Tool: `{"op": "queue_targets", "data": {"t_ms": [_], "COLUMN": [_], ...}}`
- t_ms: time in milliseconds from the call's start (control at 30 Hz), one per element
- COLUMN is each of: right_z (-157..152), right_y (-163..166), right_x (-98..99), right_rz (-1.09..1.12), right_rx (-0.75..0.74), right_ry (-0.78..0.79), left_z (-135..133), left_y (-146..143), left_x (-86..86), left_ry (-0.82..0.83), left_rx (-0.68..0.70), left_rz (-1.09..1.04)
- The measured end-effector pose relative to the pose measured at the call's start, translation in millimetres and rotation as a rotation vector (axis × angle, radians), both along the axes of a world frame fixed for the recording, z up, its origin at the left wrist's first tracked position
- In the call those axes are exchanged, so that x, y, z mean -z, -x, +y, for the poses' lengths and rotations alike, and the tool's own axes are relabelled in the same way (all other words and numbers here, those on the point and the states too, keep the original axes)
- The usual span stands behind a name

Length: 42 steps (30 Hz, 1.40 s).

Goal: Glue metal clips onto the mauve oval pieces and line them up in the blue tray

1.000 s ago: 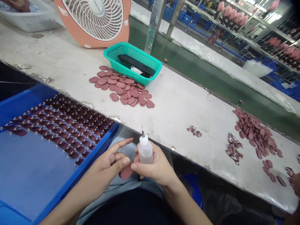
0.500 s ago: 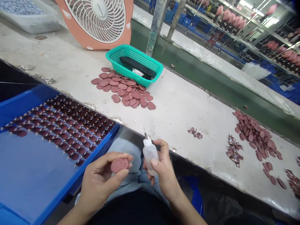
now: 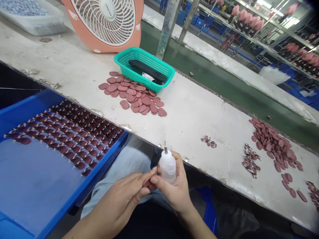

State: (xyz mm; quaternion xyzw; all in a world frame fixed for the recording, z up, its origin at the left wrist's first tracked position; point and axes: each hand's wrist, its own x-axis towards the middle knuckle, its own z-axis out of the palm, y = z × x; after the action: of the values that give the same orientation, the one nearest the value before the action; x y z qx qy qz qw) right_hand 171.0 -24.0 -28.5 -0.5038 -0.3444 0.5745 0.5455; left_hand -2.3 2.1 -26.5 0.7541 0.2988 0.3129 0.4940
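Note:
My left hand [image 3: 118, 199] pinches a small maroon oval piece [image 3: 150, 184] between thumb and fingers, and the piece shows almost edge-on. My right hand [image 3: 171, 192] grips a translucent white plastic bottle [image 3: 167, 166] with a thin metal needle tip pointing up. The two hands touch or nearly touch around the piece, and the bottle stands just above it. A loose pile of matching maroon ovals [image 3: 132, 96] lies on the white-topped workbench [image 3: 189, 109] ahead of my hands.
To the left, a blue tray [image 3: 99, 159] holds rows of maroon pieces on small pale stems. Further piles [image 3: 274, 142] lie at right on the bench. A green basket [image 3: 159, 68] and a salmon-coloured fan [image 3: 104, 20] stand behind; pink-topped goods line racks beyond.
My left hand has moved right and turned the oval piece edge-on, bringing it against my right hand. The bottle has shifted slightly right and now stands more upright.

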Motion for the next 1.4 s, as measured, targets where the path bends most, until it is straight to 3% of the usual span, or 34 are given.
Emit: {"op": "queue_targets", "data": {"t_ms": [233, 367, 467, 567, 667, 867, 1000, 1200, 1300, 1400], "right_z": [-0.9, -1.5, -1.7, -3.3, -5.4, -4.1, -2.5, -8.3, -10.2, -17.1], "right_y": [10.6, 14.1, 14.5, 13.1, 12.1, 16.9, 5.8, -36.4, -42.8, -34.2], "right_x": [-2.5, -3.4, 0.5, 6.0, 9.1, 10.2, 7.8, -18.3, -30.5, -29.0], "right_rz": [0.137, 0.111, 0.165, 0.296, 0.370, 0.462, 0.306, -0.145, -0.075, -0.036], "right_rx": [-0.019, 0.074, 0.056, 0.020, -0.026, -0.144, -0.109, 0.137, 0.281, 0.339], "right_ry": [0.043, 0.024, 0.033, 0.060, 0.049, 0.052, 0.009, -0.179, -0.288, -0.333], "left_z": [1.7, 4.6, 7.9, 11.2, 12.9, 11.2, 10.5, 8.6, 8.4, 7.9], "left_y": [-0.9, -2.6, -3.5, -4.7, -6.9, -13.7, -12.4, -5.4, -7.7, -10.8], "left_x": [10.5, 3.2, -3.9, -7.1, -4.0, 18.2, 24.3, -0.8, -10.9, -14.9], "left_ry": [-0.257, -0.274, -0.246, -0.094, 0.194, 0.791, 0.873, 1.076, 1.134, 1.174], "left_rx": [-0.182, -0.209, -0.210, -0.216, -0.231, 0.098, 0.047, -0.271, -0.292, -0.272], "left_rz": [-0.074, -0.089, -0.138, -0.189, -0.308, -0.650, -0.719, -0.632, -0.692, -0.730]}}
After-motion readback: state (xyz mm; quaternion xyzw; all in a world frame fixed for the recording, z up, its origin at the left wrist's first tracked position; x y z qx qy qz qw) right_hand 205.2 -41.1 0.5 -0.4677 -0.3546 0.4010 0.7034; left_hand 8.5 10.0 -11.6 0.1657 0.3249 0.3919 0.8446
